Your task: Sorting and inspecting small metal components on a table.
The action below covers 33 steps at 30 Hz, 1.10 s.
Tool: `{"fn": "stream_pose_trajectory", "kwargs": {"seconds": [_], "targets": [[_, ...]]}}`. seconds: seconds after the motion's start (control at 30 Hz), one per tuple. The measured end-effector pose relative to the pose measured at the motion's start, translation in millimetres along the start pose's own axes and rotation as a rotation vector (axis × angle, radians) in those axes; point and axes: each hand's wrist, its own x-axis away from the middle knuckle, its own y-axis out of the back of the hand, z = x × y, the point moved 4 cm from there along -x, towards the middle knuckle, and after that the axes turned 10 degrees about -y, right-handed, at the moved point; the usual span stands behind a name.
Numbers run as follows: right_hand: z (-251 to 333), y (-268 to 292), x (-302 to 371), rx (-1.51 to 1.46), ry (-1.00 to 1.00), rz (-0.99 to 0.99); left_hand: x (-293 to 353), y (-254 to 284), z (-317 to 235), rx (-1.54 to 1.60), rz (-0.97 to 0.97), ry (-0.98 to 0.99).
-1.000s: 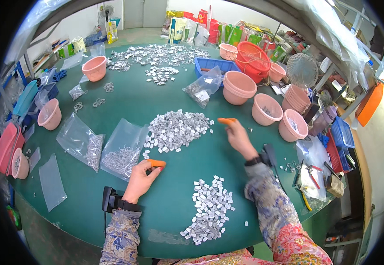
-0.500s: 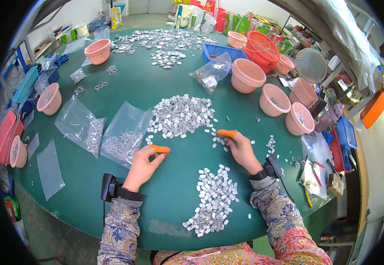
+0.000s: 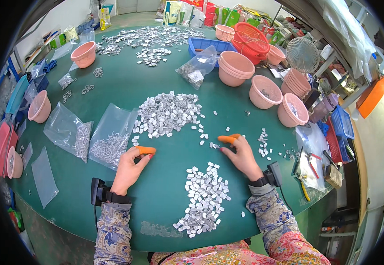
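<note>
My left hand (image 3: 131,168) rests on the green table near the lower left edge of a large heap of small grey-white tag-like pieces (image 3: 167,114). Its thumb and orange-covered index finger come together in a pinch; whatever lies between them is hidden. To the right of that heap, my right hand (image 3: 241,157) hovers low with its orange-covered finger and thumb apart, beside a few loose pieces (image 3: 213,145). A second pile of the same pieces (image 3: 205,198) lies nearer to me, between my forearms.
Clear bags of metal parts (image 3: 112,145) lie left of the heap. Pink basins (image 3: 236,68) and a blue tray (image 3: 212,47) stand at the back right. Pliers (image 3: 304,190) lie at the right edge. More metal pieces (image 3: 152,37) spread across the far table.
The whole view has shifted, so the table's things appear farther left. My right hand has drawn slightly right and toward me relative to the heap, its thumb and finger now apart.
</note>
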Motion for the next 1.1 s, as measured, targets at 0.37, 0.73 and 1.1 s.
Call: {"fn": "stream_pose_trajectory", "kwargs": {"seconds": [0.37,0.73,1.1], "targets": [[-13.7,10.4,3.1,-0.06,0.083,-0.096,-1.0,-0.3,-2.2,0.012,0.006,0.016],[-3.6,5.6,16.8,-0.009,0.06,-0.048,-1.2,0.6,-0.8,0.004,0.009,0.014],[-19.2,16.8,9.2,0.078,0.14,-0.199,-2.7,0.6,-4.4,0.006,-0.001,0.005]]}}
